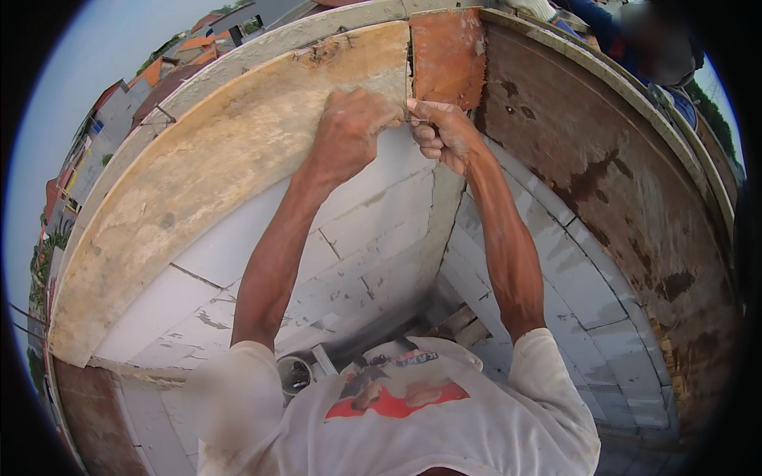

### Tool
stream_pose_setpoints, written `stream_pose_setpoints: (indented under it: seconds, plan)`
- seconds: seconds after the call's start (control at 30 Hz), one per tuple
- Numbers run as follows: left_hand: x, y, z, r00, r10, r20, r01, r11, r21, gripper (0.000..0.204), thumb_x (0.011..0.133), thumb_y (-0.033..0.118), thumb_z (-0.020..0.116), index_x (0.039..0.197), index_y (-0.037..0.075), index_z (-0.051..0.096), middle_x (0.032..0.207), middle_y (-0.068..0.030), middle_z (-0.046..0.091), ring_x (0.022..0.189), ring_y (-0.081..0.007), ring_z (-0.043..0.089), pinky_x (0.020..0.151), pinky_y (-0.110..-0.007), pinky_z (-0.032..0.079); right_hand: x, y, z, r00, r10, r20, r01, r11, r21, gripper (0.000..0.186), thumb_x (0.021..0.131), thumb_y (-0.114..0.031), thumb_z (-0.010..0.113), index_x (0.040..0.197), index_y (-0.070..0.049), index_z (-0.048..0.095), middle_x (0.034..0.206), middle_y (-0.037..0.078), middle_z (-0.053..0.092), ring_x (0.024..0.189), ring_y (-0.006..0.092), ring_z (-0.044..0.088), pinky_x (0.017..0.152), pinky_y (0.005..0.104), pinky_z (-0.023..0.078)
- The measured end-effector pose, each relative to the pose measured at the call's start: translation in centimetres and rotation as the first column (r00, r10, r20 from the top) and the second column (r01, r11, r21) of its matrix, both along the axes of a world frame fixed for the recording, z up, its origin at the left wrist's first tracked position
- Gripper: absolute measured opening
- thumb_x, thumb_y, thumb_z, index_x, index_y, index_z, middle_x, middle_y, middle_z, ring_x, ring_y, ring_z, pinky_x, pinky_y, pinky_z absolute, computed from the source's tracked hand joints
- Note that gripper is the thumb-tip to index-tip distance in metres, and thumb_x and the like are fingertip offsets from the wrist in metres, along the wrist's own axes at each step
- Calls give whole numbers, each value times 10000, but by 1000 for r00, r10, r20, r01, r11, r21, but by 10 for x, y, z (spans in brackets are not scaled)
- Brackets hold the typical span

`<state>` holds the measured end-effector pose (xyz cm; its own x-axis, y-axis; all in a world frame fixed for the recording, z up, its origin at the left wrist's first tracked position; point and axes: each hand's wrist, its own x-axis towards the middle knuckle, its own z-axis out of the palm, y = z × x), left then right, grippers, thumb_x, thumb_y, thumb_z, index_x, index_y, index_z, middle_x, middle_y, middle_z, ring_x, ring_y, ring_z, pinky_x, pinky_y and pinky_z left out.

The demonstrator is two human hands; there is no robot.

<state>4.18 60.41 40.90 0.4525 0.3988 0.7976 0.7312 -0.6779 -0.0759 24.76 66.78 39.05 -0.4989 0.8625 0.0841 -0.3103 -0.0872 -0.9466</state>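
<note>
Both my arms reach up to the corner where the boards meet. My left hand (pixel 355 125) is closed, knuckles up, against the lower edge of a pale plywood board (pixel 238 103); its fingertips point toward the right hand. My right hand (pixel 444 131) pinches with thumb and forefinger, its other fingers curled under. Between the two hands runs a thin, wire-like piece (pixel 416 120), mostly hidden by the fingers. Just above them, a short reddish-brown board (pixel 449 59) stands beside the plywood, with a narrow dark gap between them.
A stained dark brown board (pixel 603 174) curves away on the right. Below the boards rise walls of pale blocks (pixel 381 214). A bucket (pixel 295 374) stands low by my left sleeve. Beyond the right board is another person (pixel 627 40), with a gloved hand (pixel 533 9). Rooftops (pixel 194 49) lie far left.
</note>
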Motion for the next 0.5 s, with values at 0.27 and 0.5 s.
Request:
stream_pose_setpoints:
  seconds: [0.27,0.5]
  plan:
    - [1,3,-3,994,64,-84,-58,996,71,261,778,-28,669,951,152,744,847,6,651,828,-226,589,771,-397,384,9,-18,28,916,-329,228,206,876,437,369,968,-363,782,923,3,766,790,51,698,634,115,614,590,291,545]
    - [1,4,-5,997,57,-59,-47,987,154,190,813,2,678,918,151,731,823,20,616,808,-208,584,747,-384,386,-14,-27,29,959,-237,153,153,893,424,283,1024,-277,698,935,-12,736,804,25,672,740,95,572,683,277,475]
